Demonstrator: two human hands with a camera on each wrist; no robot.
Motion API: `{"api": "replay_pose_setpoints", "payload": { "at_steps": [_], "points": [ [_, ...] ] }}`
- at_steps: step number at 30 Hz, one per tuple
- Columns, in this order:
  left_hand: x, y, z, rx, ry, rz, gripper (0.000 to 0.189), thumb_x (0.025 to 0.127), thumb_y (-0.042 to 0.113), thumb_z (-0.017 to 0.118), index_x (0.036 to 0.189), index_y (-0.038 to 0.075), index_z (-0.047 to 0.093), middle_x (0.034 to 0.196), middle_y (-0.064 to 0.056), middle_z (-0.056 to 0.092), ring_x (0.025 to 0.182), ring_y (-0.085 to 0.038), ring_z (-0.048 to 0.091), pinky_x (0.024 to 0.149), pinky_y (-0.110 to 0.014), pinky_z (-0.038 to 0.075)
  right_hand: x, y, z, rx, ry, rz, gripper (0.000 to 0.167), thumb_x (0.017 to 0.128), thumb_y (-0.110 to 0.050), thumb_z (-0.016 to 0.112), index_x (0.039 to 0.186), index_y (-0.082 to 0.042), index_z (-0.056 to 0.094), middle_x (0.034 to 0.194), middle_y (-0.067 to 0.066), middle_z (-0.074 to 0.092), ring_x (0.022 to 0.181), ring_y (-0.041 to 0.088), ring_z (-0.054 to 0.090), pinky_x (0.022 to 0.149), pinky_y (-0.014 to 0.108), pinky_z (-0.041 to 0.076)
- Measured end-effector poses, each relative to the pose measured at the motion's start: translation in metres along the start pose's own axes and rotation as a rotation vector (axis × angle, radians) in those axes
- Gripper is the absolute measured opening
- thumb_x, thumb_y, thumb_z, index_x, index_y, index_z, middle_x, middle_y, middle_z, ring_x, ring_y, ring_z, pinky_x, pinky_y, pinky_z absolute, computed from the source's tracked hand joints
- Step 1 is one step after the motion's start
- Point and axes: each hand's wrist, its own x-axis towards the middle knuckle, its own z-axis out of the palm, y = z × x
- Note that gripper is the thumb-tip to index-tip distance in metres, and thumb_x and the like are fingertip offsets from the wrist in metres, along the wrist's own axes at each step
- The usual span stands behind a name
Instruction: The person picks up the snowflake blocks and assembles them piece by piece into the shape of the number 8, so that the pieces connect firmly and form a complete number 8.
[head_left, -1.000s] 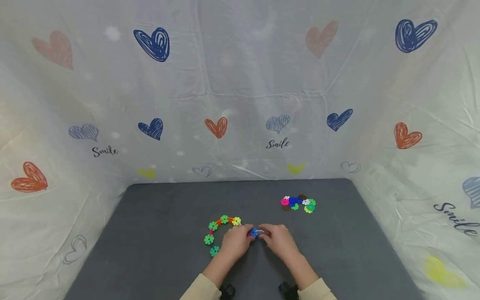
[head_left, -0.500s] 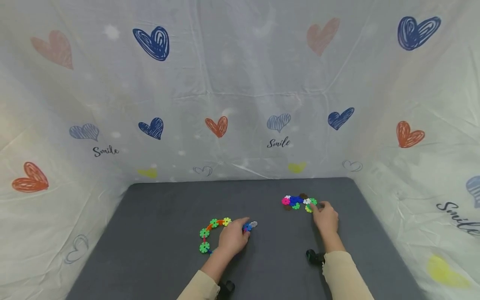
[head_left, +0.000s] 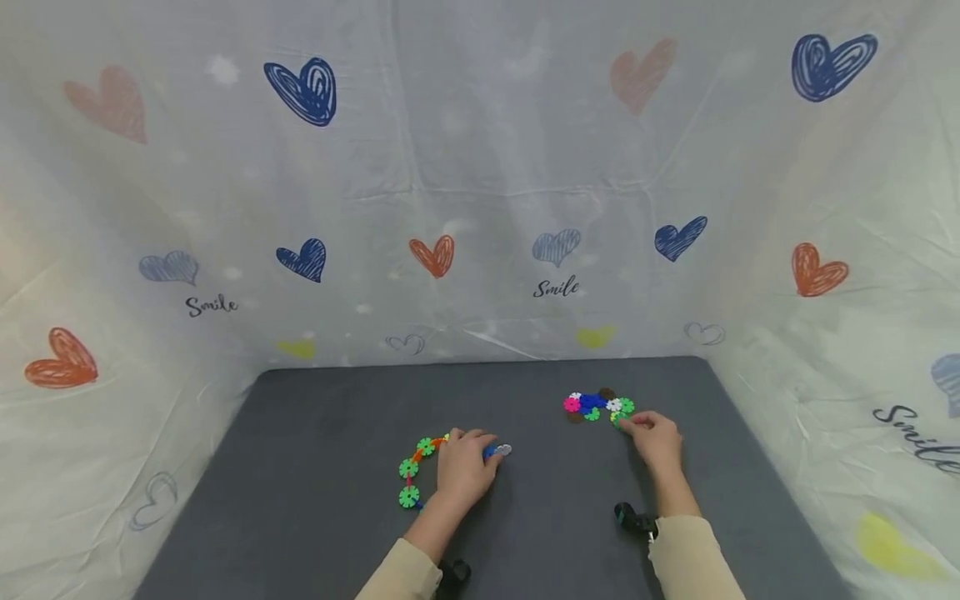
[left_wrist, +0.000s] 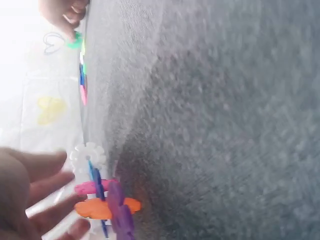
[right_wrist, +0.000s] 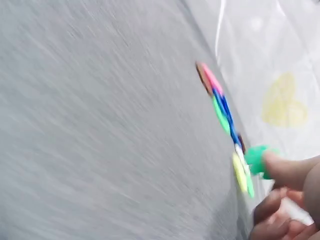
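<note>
A curved chain of interlocking snowflake discs (head_left: pixel 408 468) lies on the table, green, orange and red on its left side. My left hand (head_left: pixel 465 467) hovers over the chain's upper right part with relaxed fingers and hides some of it. In the left wrist view those fingers reach beside an orange disc (left_wrist: pixel 95 207) and a purple disc (left_wrist: pixel 118 210). A white disc (head_left: pixel 503 450) forms the chain's right end. Farther right, my right hand (head_left: pixel 657 442) pinches a green snowflake disc (right_wrist: pixel 257 159) between thumb and fingers, at the edge of a pile of loose discs (head_left: pixel 592 402).
The dark grey table (head_left: pixel 315 450) backs onto a pale curtain (head_left: pixel 480 167) printed with hearts. Pink, blue, brown, white, green and yellow discs make up the pile. Black wrist cameras (head_left: pixel 633 518) sit by both sleeves.
My right hand has left the chain's end, moved right to the pile and taken a green disc. The left hand and chain have shifted slightly left, with the left fingers loosened.
</note>
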Motion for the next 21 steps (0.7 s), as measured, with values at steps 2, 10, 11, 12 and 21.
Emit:
{"api": "replay_pose_setpoints", "payload": {
  "at_steps": [2,10,11,12,21],
  "points": [
    [0.002,0.000,0.001,-0.040,-0.054,0.024,0.034,0.089,0.030,0.078,0.121,0.019,0.075,0.127,-0.004,0.069,0.116,-0.032,0.054,0.094,-0.055,0.043,-0.009,-0.005,0.005,0.094,-0.028,-0.021,0.030,0.094,-0.029,0.073,0.103,0.000,0.069,0.087,0.011,0.069,0.075,0.021,0.061,0.063,0.031,0.045],
    [0.001,0.000,0.013,-0.136,-0.025,-0.042,0.015,0.087,0.027,0.080,0.099,0.018,0.081,0.098,0.000,0.075,0.102,-0.026,0.055,0.089,-0.055,0.032,-0.074,-0.045,0.057,0.373,-0.265,-0.101,0.023,0.092,-0.015,0.075,0.104,0.002,0.065,0.076,0.014,0.071,0.061,0.012,0.061,0.053,0.024,0.045],
    [0.001,-0.001,0.013,-0.138,-0.007,-0.042,0.012,0.087,0.028,0.080,0.095,0.019,0.081,0.092,0.001,0.075,0.098,-0.024,0.056,0.088,-0.055,0.032,-0.081,-0.048,0.064,0.373,-0.278,-0.115,0.022,0.091,-0.014,0.076,0.104,0.001,0.066,0.075,0.015,0.071,0.060,0.012,0.060,0.053,0.024,0.045],
    [0.001,-0.002,0.014,-0.141,0.006,-0.038,0.010,0.087,0.028,0.080,0.092,0.020,0.082,0.088,0.003,0.075,0.095,-0.023,0.056,0.089,-0.055,0.032,-0.088,-0.051,0.071,0.368,-0.290,-0.127,0.021,0.090,-0.013,0.077,0.103,0.001,0.068,0.074,0.015,0.071,0.060,0.012,0.058,0.053,0.024,0.045],
    [-0.001,-0.003,0.009,-0.150,0.008,0.063,0.009,0.088,0.032,0.077,0.091,0.026,0.083,0.084,0.011,0.075,0.086,-0.018,0.059,0.101,-0.063,0.031,-0.107,-0.055,0.098,0.382,-0.279,-0.163,0.011,0.089,-0.008,0.076,0.098,-0.002,0.073,0.068,0.013,0.069,0.055,0.008,0.055,0.050,0.022,0.043]
  ]
}}
